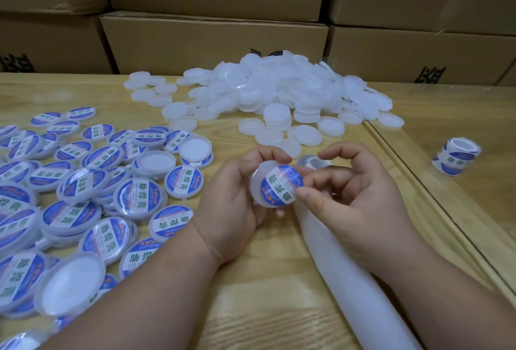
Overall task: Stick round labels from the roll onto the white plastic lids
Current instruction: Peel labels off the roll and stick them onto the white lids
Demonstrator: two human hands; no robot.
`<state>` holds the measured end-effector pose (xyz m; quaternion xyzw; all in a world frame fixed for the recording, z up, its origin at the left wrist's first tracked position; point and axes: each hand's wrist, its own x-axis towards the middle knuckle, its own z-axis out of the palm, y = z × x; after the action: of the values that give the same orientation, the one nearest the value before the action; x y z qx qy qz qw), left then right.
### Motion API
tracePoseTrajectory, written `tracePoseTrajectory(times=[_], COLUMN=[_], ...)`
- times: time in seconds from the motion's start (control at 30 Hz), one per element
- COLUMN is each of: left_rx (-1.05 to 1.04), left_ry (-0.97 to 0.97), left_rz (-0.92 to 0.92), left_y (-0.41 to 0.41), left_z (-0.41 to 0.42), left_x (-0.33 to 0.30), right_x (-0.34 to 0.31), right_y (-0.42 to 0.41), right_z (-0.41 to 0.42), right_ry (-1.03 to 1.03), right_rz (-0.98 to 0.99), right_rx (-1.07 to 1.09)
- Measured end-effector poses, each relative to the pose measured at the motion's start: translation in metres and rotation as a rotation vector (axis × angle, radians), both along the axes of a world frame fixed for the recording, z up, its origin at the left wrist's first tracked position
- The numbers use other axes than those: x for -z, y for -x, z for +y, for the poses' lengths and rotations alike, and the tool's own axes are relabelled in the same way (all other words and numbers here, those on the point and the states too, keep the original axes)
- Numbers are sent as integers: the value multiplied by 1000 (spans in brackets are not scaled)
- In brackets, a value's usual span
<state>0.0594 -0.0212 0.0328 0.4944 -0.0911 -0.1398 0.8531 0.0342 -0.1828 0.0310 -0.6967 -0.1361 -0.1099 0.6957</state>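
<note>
While the left hand [231, 196] grips a lid [258, 182], right fingers [310, 196] pinch its label [282, 185].

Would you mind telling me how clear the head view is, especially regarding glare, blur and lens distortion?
Head view: even, soft light with faint shadows; the pile of plain lids is washed out, its edges merging; glare streaks the labelled lids; wide-angle bending curves the table edge; the label between left hand and right hand reads fairly sharp.
</note>
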Motion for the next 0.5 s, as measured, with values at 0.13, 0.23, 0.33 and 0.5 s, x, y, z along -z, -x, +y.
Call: tracePoseTrajectory(times=[0.13, 0.23, 0.33, 0.5], left_rx=[31, 47, 43, 40], left_ry=[11, -12, -24, -36], left_rz=[-6, -12, 1, -12], left_y=[-1, -1, -2, -3], left_z=[1, 0, 0, -2], left_x=[1, 2, 4, 6], right_x=[3, 3, 3, 4], right_y=[0, -1, -1, -2], right_z=[5, 6, 6, 5], right_ry=[-2, 9, 35, 43], right_rz=[35, 32, 37, 33], right_rx=[0, 12, 41, 48])
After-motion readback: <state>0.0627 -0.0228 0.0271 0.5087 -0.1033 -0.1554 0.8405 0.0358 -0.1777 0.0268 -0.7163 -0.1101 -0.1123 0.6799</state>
